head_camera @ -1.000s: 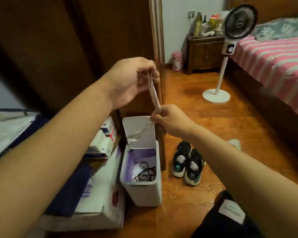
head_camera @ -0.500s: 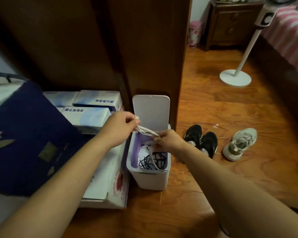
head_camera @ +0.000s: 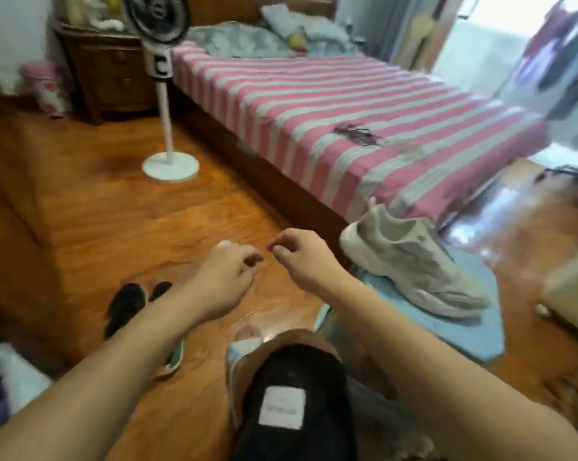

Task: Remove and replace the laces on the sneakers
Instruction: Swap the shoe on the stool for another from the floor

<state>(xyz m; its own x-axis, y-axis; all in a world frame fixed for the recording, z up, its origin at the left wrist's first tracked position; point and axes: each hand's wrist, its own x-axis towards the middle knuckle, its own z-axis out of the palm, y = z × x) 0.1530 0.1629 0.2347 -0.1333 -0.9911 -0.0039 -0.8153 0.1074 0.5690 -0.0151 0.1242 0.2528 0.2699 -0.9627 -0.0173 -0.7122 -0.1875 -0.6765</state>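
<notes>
- The left hand [head_camera: 226,277] hung over the wooden floor [head_camera: 91,207] with its fingers curled in; whether that grip held anything could not be told through the blur.
- The right hand [head_camera: 302,257] was just beside it, apart by a small gap, thumb and forefinger drawn together as in a pinch; no lace showed plainly between them, so what the grip held could not be told.
- A pale sneaker [head_camera: 411,264] lay on a light blue mat [head_camera: 460,327] to the right of the right hand, near it but not touching, its heel end toward the corner of the bed [head_camera: 314,104].
- A dark tangle of laces [head_camera: 357,133] lay on the striped pink-and-grey bed cover, well apart from both hands and set back from the near edge.
- A pair of black shoes [head_camera: 128,304] stood on the floor below the left forearm, partly hidden by it.
- A standing fan [head_camera: 166,94] rose with its white round base on the floor just beside the bed's side, with a dark wooden cabinet [head_camera: 111,74] behind it.
- Bare floor stretched between the fan's base and the hands.
- The person's knee in dark cloth with a white patch [head_camera: 282,407] filled the lower middle.
</notes>
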